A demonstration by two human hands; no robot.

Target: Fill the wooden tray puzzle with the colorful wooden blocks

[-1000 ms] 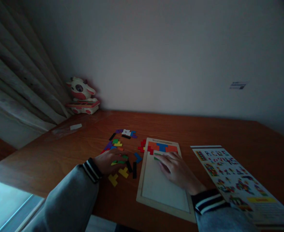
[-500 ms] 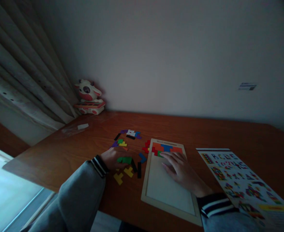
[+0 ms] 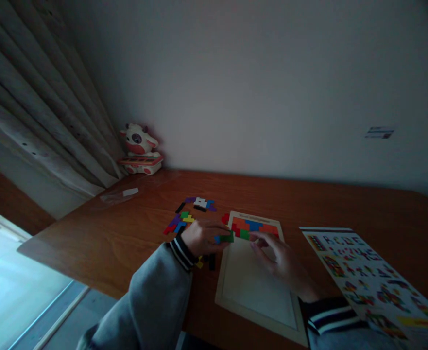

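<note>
My left hand (image 3: 205, 237) is closed on a green piece (image 3: 227, 238) over the left edge of the wooden tray (image 3: 221, 287). A bit of blue shows by its fingertips. Over the tray's right part is my right hand (image 3: 277, 255), its thumb and index finger close together near the green piece (image 3: 244, 235) lying in the tray. Whether those fingers hold anything is too small to tell. Red, blue (image 3: 253, 225) and orange pieces (image 3: 268, 229) fill the tray's top. Purple, blue, yellow and other loose pieces lie left of it, partly hidden by my left hand.
A printed pattern sheet (image 3: 370, 282) lies right of the tray. Near the back left corner stand a cow toy (image 3: 141, 148) and clear plastic with a white label (image 3: 130, 192). More loose pieces (image 3: 200, 202) lie beyond my left hand.
My left hand has moved right from the loose pieces to the tray's edge with the green piece. My right hand's thumb and index finger have drawn together. The view has shifted slightly.
</note>
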